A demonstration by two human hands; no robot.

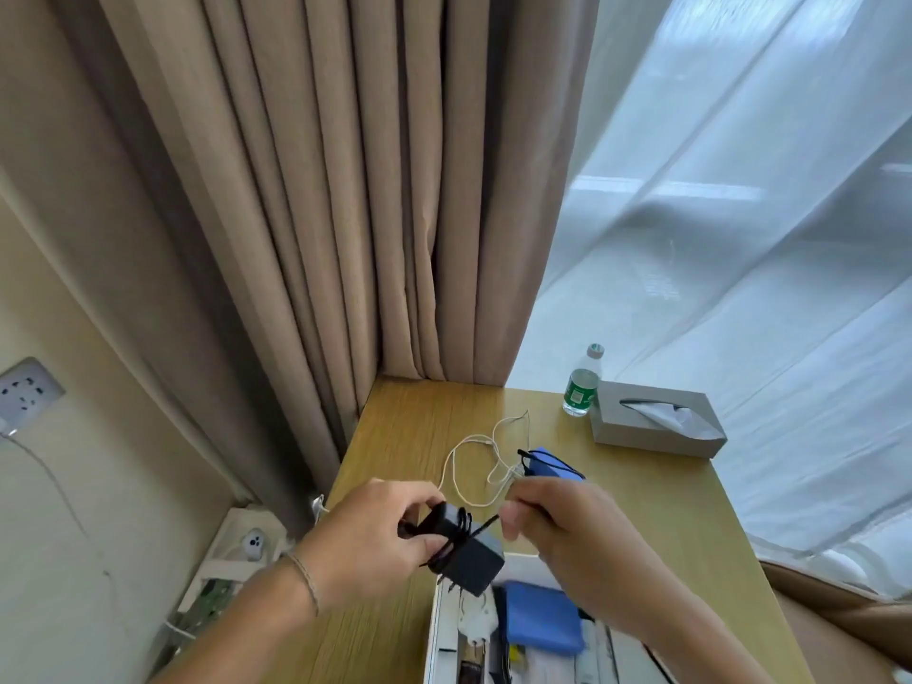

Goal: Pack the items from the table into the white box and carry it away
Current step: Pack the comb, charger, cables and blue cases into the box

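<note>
This looks like a bedroom or hotel-style room in a home. Heavy beige curtains (306, 199) and a sheer white curtain (740, 239) hang to a wooden surface (419, 427) set in the corner, where a tissue box (656, 419) and a water bottle (584, 382) stand. A wall socket (27, 390) sits on the cream wall at left.

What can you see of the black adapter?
The adapter is a boxy black block, plastic by its look, with its thin black cord wound round its middle. Metal prongs point down from its lower edge. It hangs tilted above the near left corner of the white box. The left hand grips its left end; the right hand pinches the loose cord end.
</note>
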